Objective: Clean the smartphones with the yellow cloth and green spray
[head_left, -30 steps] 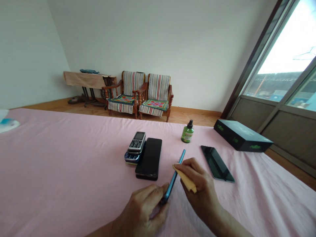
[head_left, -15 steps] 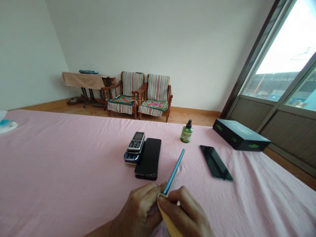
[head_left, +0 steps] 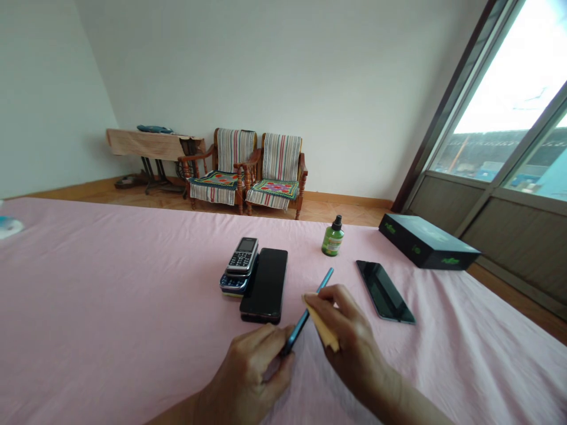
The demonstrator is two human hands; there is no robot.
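Note:
My left hand (head_left: 252, 372) grips the near end of a blue smartphone (head_left: 297, 332), which is turned edge-on so only its slim blue side shows clearly. A folded yellow cloth (head_left: 325, 330) is pinched in my right hand (head_left: 349, 339), its tip against the phone's edge towards the far end. Just beyond my left hand lies a black smartphone (head_left: 266, 283), apparently on top of another. Beside it on the left, a silver keypad phone (head_left: 243, 255) rests on a blue keypad phone (head_left: 234, 284).
A pink sheet (head_left: 133, 295) covers the surface. Towards the back right stand a green bottle with a black cap (head_left: 332, 239) and a black box (head_left: 427, 239). A dark tablet or large phone (head_left: 385, 292) lies at right. Two wooden chairs (head_left: 279, 159) are against the wall.
My right hand has slid the cloth away from my left hand, up along the phone's edge towards its far end. My left hand keeps its hold at the near end.

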